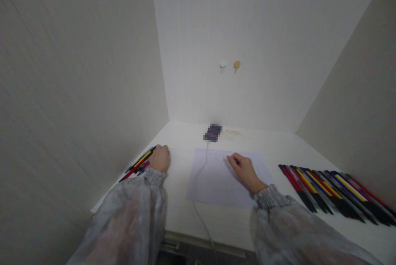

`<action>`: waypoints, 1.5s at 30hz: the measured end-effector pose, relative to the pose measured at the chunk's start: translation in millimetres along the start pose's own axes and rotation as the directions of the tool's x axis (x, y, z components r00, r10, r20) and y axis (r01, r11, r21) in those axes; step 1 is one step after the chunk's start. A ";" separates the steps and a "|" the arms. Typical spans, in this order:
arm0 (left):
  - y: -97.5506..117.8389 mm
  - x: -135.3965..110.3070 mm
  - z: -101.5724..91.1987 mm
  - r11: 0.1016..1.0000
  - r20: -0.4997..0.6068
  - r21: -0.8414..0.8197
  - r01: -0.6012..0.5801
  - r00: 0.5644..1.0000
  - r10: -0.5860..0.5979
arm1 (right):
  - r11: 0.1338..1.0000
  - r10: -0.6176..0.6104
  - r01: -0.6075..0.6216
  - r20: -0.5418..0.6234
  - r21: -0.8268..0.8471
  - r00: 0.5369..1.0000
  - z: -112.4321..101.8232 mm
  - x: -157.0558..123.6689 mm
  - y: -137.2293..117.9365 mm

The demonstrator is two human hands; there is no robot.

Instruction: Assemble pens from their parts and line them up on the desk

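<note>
My left hand rests on the left side of the table, its fingers curled down and mostly hidden beneath it. A small loose bunch of pens, in black, yellow and red, lies against its outer side. What is inside that hand, if anything, I cannot make out. Over a white sheet of paper is my right hand, closed with the thumb and forefinger close together and nothing visible in it. To its right lies a long row of pens with black, red, yellow, blue and grey parts, side by side and slanted.
A dark phone-like device, blurred out, sits near the back wall. Its white cable runs across the paper and over the table's front edge. A white hook and a yellow hook are on the back wall. Walls enclose both sides.
</note>
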State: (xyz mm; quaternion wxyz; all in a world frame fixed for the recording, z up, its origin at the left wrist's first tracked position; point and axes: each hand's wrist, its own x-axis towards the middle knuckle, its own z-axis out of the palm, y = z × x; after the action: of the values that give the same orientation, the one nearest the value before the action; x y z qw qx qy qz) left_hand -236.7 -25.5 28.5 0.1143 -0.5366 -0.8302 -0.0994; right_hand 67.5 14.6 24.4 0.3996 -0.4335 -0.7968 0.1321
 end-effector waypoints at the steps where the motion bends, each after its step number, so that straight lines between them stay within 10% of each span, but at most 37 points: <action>1: -0.1 1.2 0.9 1.000 -0.001 0.003 -0.005 1.000 0.005 | 1.000 0.002 -0.002 0.003 -0.001 1.000 -0.3 0.1 -0.7; 17: 28.3 8.3 -4.0 0.986 -0.075 0.013 -0.169 0.983 0.169 | 1.000 -0.024 0.024 0.030 -0.003 0.999 1.2 -1.0 -0.5; 28: 75.5 -9.1 -42.2 0.864 -0.269 -0.296 -0.408 0.903 0.335 | 1.000 -0.026 0.026 0.060 0.010 0.998 0.7 -0.1 -1.0; 35: 105.9 -17.9 -64.2 0.398 -0.398 -0.840 -0.368 0.917 0.008 | 0.962 0.068 -0.097 0.119 0.254 0.991 2.4 -2.2 -6.7; 41: 123.6 -9.4 -47.2 -0.253 -0.018 -0.966 -0.042 0.995 -0.095 | 0.560 0.223 -0.258 0.157 0.787 0.962 5.3 1.0 -19.2; 45: 130.5 -10.2 -24.3 -0.447 0.161 -0.879 0.166 0.986 0.048 | 0.367 0.391 -0.330 0.177 0.870 0.903 3.3 6.9 -13.2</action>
State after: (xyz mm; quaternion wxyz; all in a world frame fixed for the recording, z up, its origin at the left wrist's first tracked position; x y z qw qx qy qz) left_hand -111.4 11.5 54.2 -0.4535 -0.3364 -0.3863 -0.7293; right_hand 55.2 12.9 33.2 0.5498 -0.3285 -0.4834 0.5968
